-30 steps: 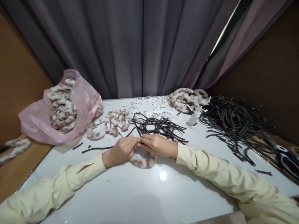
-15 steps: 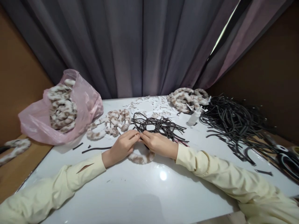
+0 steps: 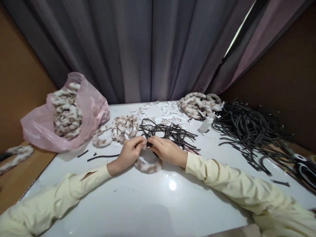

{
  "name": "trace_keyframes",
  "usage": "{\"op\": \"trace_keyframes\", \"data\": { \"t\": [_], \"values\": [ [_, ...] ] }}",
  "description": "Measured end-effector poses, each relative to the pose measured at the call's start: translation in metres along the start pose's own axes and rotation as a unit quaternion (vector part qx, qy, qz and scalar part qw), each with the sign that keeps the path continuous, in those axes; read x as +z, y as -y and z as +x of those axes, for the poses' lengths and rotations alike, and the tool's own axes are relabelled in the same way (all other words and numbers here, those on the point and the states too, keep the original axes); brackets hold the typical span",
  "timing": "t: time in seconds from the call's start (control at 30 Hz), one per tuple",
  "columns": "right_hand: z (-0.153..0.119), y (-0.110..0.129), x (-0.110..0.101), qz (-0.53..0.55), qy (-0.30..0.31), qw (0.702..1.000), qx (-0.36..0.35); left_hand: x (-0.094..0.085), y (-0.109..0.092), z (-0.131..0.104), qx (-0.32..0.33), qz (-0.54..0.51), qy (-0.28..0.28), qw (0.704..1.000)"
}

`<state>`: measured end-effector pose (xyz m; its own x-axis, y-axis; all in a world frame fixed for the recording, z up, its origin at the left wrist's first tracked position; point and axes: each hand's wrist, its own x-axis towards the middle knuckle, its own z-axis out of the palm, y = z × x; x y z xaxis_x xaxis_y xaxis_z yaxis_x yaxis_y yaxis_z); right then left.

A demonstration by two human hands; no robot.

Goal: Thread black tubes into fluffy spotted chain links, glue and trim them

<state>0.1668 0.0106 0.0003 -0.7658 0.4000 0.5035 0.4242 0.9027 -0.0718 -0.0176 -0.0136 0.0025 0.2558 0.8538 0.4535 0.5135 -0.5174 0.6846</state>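
Observation:
A white-and-brown furry tube [image 3: 148, 167] lies curved in a loop on the table beneath my hands. My left hand [image 3: 130, 151] is closed in a pinch on its left end. Close beside it, my right hand [image 3: 169, 152] is closed too, its thumb and fingertips around a dark piece that looks like the end of a black cord at the tube's other end. The fingers hide most of the spot where the two ends meet. A loose heap of black cords [image 3: 170, 131] sits just beyond my fingers.
More furry tubes [image 3: 125, 126] lie left of the cords, others [image 3: 195, 102] at the back right. A pink plastic bag [image 3: 96, 105] stands at left. On the right are a small white bottle [image 3: 206, 124], a big black cord pile [image 3: 247, 125] and scissors [image 3: 306, 174].
My hands have drawn slightly apart at the fingertips, and my left hand has turned a little. The furry loop stays almost in place.

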Motion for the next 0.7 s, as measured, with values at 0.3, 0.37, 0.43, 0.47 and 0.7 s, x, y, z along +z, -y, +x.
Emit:
{"op": "trace_keyframes", "data": {
  "t": [0.3,0.37,0.43,0.47,0.7],
  "values": [
    [-0.0002,-0.0023,0.0014,0.14,-0.05,0.989,0.009,0.0003,-0.0036,0.0002,-0.065,-0.076,0.024,0.995],
    [-0.0002,-0.0008,0.0015,0.148,-0.058,0.987,0.02,0.0015,-0.0045,-0.001,-0.066,-0.079,0.028,0.994],
    [-0.0005,0.0009,0.0021,0.148,-0.07,0.986,0.028,0.0028,-0.0055,-0.0022,-0.069,-0.083,0.031,0.994],
    [-0.0006,0.0017,0.0027,0.146,-0.077,0.986,0.03,0.0034,-0.006,-0.0027,-0.071,-0.086,0.032,0.993],
    [-0.0008,0.0005,0.0099,0.17,-0.104,0.979,0.044,0.0034,-0.0041,-0.0015,-0.109,-0.132,0.042,0.984]
  ]
}}
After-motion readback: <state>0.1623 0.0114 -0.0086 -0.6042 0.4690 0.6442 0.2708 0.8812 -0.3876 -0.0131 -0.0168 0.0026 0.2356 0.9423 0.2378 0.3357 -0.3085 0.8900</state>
